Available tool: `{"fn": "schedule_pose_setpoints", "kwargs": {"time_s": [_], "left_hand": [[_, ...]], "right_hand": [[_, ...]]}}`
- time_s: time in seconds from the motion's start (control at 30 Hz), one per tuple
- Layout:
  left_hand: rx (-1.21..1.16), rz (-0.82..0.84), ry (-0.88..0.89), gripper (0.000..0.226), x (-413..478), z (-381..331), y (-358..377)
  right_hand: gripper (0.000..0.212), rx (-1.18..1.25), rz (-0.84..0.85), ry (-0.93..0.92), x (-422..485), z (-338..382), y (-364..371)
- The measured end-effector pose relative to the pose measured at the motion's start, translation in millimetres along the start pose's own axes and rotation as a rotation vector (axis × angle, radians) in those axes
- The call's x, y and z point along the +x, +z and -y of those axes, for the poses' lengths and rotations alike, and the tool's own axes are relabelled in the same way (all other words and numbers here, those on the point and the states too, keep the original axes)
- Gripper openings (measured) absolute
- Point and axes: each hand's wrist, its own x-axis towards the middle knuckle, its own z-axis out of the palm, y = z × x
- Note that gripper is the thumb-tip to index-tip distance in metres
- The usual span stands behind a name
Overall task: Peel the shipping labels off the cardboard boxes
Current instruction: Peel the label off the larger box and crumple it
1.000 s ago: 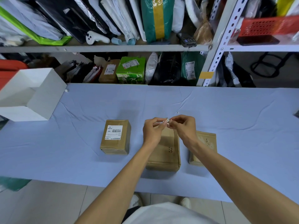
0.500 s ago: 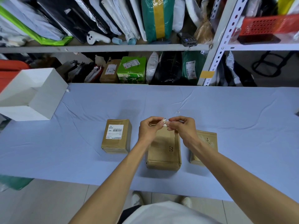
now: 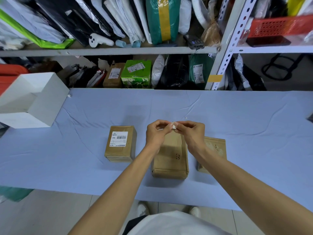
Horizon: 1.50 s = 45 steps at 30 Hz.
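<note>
Three cardboard boxes stand on the blue table. The left box carries a white shipping label on its top. The middle box shows a bare top with a pen mark. The right box is partly hidden behind my right forearm. Above the middle box, my left hand and my right hand meet fingertip to fingertip and pinch a small crumpled white piece of label between them.
A white open box sits at the table's far left. Behind the table, metal shelves hold parcels, bags and a green carton. A tiny white scrap lies on the cloth beyond my hands.
Both hands have stayed together above the middle box, working the white scrap between the fingertips; it looks more bunched up. The boxes have not moved.
</note>
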Motion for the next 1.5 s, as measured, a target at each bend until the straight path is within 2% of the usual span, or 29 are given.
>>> {"fn": "schedule_pose_setpoints", "kwargs": {"time_s": [0.1,0.3,0.43,0.57,0.7,0.87,0.97,1.1,1.2,1.33,1.5], "left_hand": [[-0.011,-0.025,-0.025,0.013,1,1,2],[-0.062,-0.067,-0.09,0.014,8,-3,1],[-0.083,0.016,-0.14,0.008,9,-6,-6],[-0.107,0.083,-0.096,0.006,8,-8,-9],[-0.004,0.079,-0.03,0.011,4,-7,-5],[0.165,-0.052,0.008,0.006,7,-8,3],[0.259,-0.09,0.05,0.01,11,-10,2],[0.255,-0.065,0.053,0.006,10,-9,3],[0.253,-0.05,0.065,0.011,7,-5,4],[0.224,-0.077,0.039,0.019,5,-5,3],[0.191,-0.072,0.004,0.019,-4,-14,1]], "right_hand": [[0.007,-0.126,0.012,-0.023,5,-3,2],[0.014,-0.274,0.156,-0.086,0,1,2],[0.009,-0.423,0.2,-0.216,-1,7,-2],[0.011,-0.457,0.173,-0.274,-1,9,2],[0.011,-0.438,0.137,-0.233,6,12,3],[0.011,-0.44,0.123,-0.196,5,7,4],[0.006,-0.33,0.088,-0.133,11,3,5],[0.014,-0.148,-0.01,-0.019,17,-2,-1],[0.006,-0.1,0.064,-0.002,11,-3,-1],[0.01,-0.054,0.13,0.007,8,-2,-1],[0.012,0.133,0.21,0.129,1,0,-4]]}}
